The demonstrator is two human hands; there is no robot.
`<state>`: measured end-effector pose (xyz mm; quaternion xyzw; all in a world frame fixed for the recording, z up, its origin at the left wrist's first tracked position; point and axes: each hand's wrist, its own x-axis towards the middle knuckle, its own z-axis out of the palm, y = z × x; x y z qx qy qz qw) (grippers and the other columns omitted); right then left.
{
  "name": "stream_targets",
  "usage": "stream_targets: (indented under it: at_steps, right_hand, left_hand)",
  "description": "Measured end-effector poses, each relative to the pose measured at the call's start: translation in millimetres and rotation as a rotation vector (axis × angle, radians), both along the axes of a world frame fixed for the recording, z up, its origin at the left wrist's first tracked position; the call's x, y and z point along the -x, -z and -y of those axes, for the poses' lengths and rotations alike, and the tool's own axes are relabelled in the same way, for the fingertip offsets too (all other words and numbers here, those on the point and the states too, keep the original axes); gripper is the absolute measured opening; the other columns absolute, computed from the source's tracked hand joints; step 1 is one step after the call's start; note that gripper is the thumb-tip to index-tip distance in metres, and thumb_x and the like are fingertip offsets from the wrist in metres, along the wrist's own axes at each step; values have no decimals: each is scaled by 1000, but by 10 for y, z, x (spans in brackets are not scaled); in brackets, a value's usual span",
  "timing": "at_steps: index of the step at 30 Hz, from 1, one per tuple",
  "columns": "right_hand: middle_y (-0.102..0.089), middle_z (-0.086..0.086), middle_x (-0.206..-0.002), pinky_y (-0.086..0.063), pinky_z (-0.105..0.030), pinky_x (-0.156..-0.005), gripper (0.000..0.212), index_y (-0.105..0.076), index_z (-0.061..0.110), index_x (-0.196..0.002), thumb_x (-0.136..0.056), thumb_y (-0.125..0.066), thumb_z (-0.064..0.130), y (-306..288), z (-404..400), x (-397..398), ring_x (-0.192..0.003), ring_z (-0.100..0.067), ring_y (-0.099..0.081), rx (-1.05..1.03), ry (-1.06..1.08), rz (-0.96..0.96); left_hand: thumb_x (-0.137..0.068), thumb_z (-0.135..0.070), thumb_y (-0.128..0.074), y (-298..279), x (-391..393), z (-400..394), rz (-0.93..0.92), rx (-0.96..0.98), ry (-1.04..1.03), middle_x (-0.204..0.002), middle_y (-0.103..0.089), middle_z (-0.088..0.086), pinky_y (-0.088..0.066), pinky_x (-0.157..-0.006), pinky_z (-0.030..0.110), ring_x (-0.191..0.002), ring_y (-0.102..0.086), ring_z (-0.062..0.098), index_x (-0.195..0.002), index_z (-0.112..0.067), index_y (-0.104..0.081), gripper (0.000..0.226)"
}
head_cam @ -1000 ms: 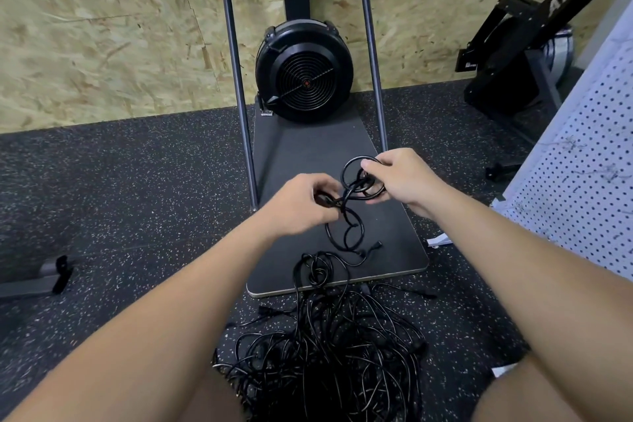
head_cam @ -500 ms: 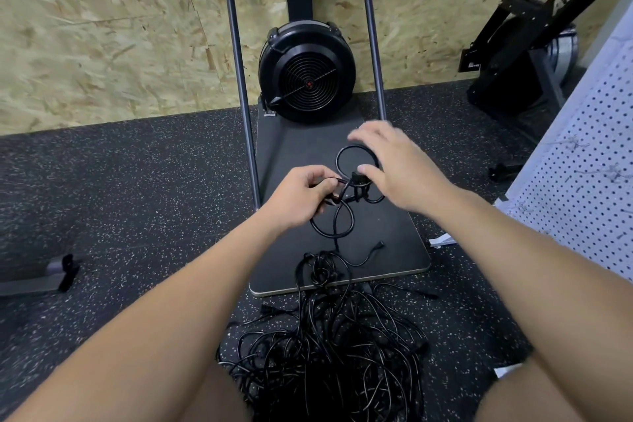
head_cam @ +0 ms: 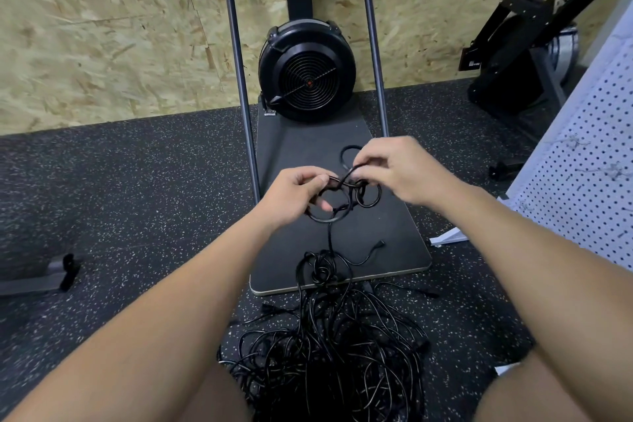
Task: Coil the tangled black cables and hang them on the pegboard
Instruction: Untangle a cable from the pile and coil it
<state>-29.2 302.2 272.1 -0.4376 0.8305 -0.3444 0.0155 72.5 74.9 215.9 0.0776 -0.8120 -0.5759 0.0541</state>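
A: State the condition of both hands.

B: The left hand (head_cam: 294,193) is curled around small loops of black cable (head_cam: 330,216). The right hand (head_cam: 400,169) pinches the same cable between thumb and fingertips. Both hands are close together, joined by the loops, above the black base plate (head_cam: 387,243).

A: Locate the cable relative to the base plate.

B: The held loops hang over the middle of the plate. One strand drops from them to a knot lying on the plate's near edge. The main tangled pile (head_cam: 329,353) lies on the speckled floor just off that near edge, between the person's knees.

A: Locate the pegboard.

B: The white pegboard (head_cam: 589,188) stands to the right of the plate, well apart from the hands. A black fan housing (head_cam: 306,74) stands at the plate's far end, against the chipboard wall.
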Motion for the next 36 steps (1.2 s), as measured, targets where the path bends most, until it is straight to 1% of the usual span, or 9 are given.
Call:
stream_targets:
  at_steps: [5,8,10,17,23,26,30,33,36]
  right_hand:
    - [-77,-17,-84,-68,-47,-71,10,-82,7,-94,-102,-77,9,44,-42,32,-69,-27,-73,268,120,319]
    - [-75,-20,-86,-68,-48,-68,12,-81,5,-95,-104,-73,8,83,1,6,-67,-23,-67,300,140,357]
    - [-76,-16,-85,-67,-43,-66,14,-82,12,-97,-105,-71,12,80,13,-2,-65,-19,-66,253,144,336]
    - [-73,-20,-89,-62,-36,-65,18,-76,4,-108,-111,-60,9,62,-9,28,-69,-21,-62,403,180,459]
    - [-75,-10,-87,-58,-39,-66,18,-76,6,-108,-112,-59,12,140,-54,113,-70,-20,-62,382,195,528]
    - [-75,-9,-87,-59,-37,-65,19,-77,11,-112,-113,-58,11,163,-58,97,-70,-22,-62,350,188,524]
    - [-74,-10,-92,-60,-34,-68,21,-75,8,-113,-114,-54,12,136,-49,86,-72,-21,-63,379,206,571]
    - [-72,-15,-96,-59,-38,-70,20,-71,0,-114,-113,-54,11,143,-33,104,-71,-19,-63,421,228,653]
    - [-68,-20,-100,-61,-36,-70,20,-66,-6,-118,-114,-56,10,122,12,85,-71,-19,-63,526,203,788]
  left_hand:
    - [-116,-21,-52,39,5,28,54,31,46,-114,-82,4,-51,-71,30,-79,-69,10,-128,-24,-75,26]
    - [-113,-18,-57,90,27,42,-135,304,41,-129,-75,-6,-52,-108,35,-119,-67,7,-136,-26,-71,29]
    - [-106,-6,-58,59,1,13,-262,451,26,-134,-68,-14,-42,-115,27,-131,-56,8,-133,-29,-71,38]
    - [-95,-13,-81,65,-30,33,-183,373,173,-105,-74,-11,-56,-102,44,-104,-67,17,-112,-28,-72,24]
    - [-97,0,-69,135,-23,73,-69,301,163,-95,-79,9,-59,-90,53,-86,-70,20,-95,-27,-72,27]
    - [-97,2,-74,176,14,99,-37,188,156,-111,-80,1,-58,-102,43,-105,-74,16,-114,-20,-70,28]
    - [-85,19,-54,23,-59,45,-63,388,-8,-154,-54,-10,-51,-104,20,-137,-54,15,-152,-31,-52,84]
    - [-85,10,-56,-166,-95,-86,-349,603,-212,-137,-55,-7,-38,-115,29,-134,-46,16,-132,-25,-61,58]
    - [-97,-13,-68,-179,-97,-264,-349,491,-74,-102,-68,-11,-50,-92,35,-100,-61,13,-106,-26,-64,16]
